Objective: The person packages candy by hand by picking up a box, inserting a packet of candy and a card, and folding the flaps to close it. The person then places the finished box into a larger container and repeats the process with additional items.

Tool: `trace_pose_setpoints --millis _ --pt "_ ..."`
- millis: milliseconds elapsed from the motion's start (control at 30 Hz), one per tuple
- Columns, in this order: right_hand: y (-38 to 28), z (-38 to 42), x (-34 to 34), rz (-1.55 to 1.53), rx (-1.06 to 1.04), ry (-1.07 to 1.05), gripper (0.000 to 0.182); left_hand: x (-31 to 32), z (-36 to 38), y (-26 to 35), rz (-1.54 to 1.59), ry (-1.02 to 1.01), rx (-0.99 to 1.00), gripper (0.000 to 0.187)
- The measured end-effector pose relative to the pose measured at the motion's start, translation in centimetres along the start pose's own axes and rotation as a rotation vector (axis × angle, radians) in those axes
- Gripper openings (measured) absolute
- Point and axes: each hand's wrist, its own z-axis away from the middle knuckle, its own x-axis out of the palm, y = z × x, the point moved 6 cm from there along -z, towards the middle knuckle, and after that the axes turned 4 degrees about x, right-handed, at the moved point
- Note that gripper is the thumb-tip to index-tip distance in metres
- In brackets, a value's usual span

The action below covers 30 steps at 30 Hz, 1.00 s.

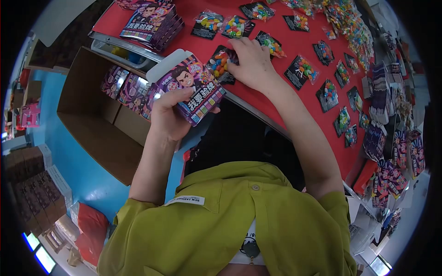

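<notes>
My left hand (169,112) grips a purple printed candy box (192,89), thumb across its front face. The box's white top flap (171,64) stands open. At the table's near edge my right hand (252,64) has its thumb and fingers on a clear packet of colourful candies with a black card (220,64). Part of that packet is hidden under the fingers. Just beyond it lie more candy packets, one (237,26) above the hand and another (271,45) to its right.
A cardboard carton (99,133) at the left holds several purple boxes (133,89). More purple boxes are stacked (149,25) on the red table (281,92). A heap of candy packets (352,27) lies at the far right, with flat purple boxes (381,94) along the right side.
</notes>
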Motion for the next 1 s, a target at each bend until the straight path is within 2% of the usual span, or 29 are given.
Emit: trace_pose_setpoints --millis 67,133,167,333,467,533,567,633,733,767,833,900,1000 --pt "-0.4 -0.6 0.0 0.058 0.025 0.029 0.05 0.1 -0.3 -0.5 -0.009 0.068 -0.076 0.048" --pt "-0.5 -1.4 0.4 0.105 0.108 -0.15 0.055 0.4 -0.5 -0.3 -0.014 0.083 -0.079 0.046" --pt "-0.5 -1.6 0.4 0.104 0.112 -0.15 0.055 0.5 -0.6 -0.3 -0.027 0.086 -0.105 0.046" --pt "-0.5 -2.5 -0.5 -0.074 0.256 -0.276 0.052 0.4 -0.9 -0.4 -0.049 0.115 -0.136 0.046" --pt "0.5 -2.2 0.6 -0.056 0.289 -0.242 0.044 0.4 -1.0 -0.5 -0.082 0.127 -0.116 0.047" --pt "0.1 -1.7 -0.2 -0.26 0.129 -0.074 0.038 0.3 -0.7 -0.3 -0.101 0.137 -0.11 0.047" --pt "0.7 -1.2 -0.4 -0.263 0.13 -0.074 0.038 0.4 -0.4 0.0 -0.111 0.137 -0.089 0.048" --pt "1.7 0.3 -2.8 -0.676 0.139 -0.031 0.03 0.4 -0.2 0.3 -0.12 0.136 -0.069 0.048" --pt "3.4 2.5 -6.7 -1.047 0.069 0.125 0.026 0.9 -0.3 -0.7 -0.053 0.03 -0.166 0.049" --pt "3.4 3.2 -7.4 -1.044 0.077 0.138 0.026 1.8 -0.4 -2.0 -0.041 -0.068 -0.244 0.055" --pt "3.4 4.5 -9.2 -1.224 -0.029 0.186 0.025 3.4 -0.5 -4.9 -0.014 -0.221 -0.454 0.061" --pt "4.2 6.1 -9.8 -1.149 0.0 0.22 0.025 5.8 0.1 -7.0 0.004 -0.354 -0.569 0.051" --pt "6.6 8.7 -10.5 -1.097 0.074 0.221 0.023 6.7 0.3 -8.9 0.003 -0.39 -0.657 0.053"
